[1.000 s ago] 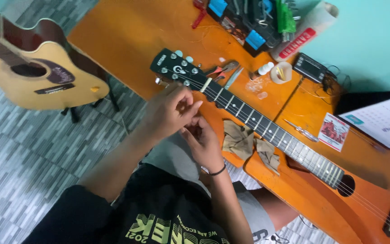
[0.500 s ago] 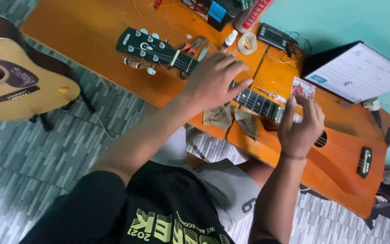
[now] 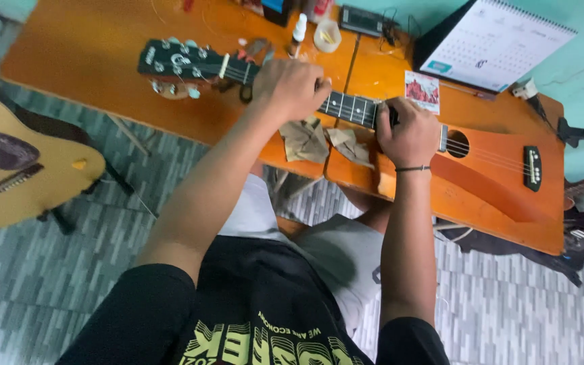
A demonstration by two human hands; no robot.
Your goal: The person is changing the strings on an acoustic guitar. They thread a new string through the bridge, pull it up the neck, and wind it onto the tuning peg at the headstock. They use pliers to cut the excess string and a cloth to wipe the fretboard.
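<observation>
An orange acoustic guitar [image 3: 501, 179] lies flat across an orange table [image 3: 89, 61], its black headstock [image 3: 177, 61] pointing left. My left hand [image 3: 290, 88] rests on top of the neck near the headstock, fingers curled over the strings. My right hand [image 3: 410, 132] is closed around the neck [image 3: 353, 108] close to the sound hole [image 3: 457, 143]. Two crumpled brown scraps [image 3: 305, 140] lie on the table just under the neck, between my hands.
A second, pale acoustic guitar [image 3: 15, 169] stands at the left on the tiled floor. At the table's back are a small white bottle [image 3: 298, 27], a roll of tape [image 3: 327, 35], a black device [image 3: 363, 20], a small card [image 3: 422, 91] and a desk calendar [image 3: 495, 44].
Both hands have come down onto the guitar neck: the left settled near the headstock, the right dropped from open above the neck and closed around it. The view shifted right.
</observation>
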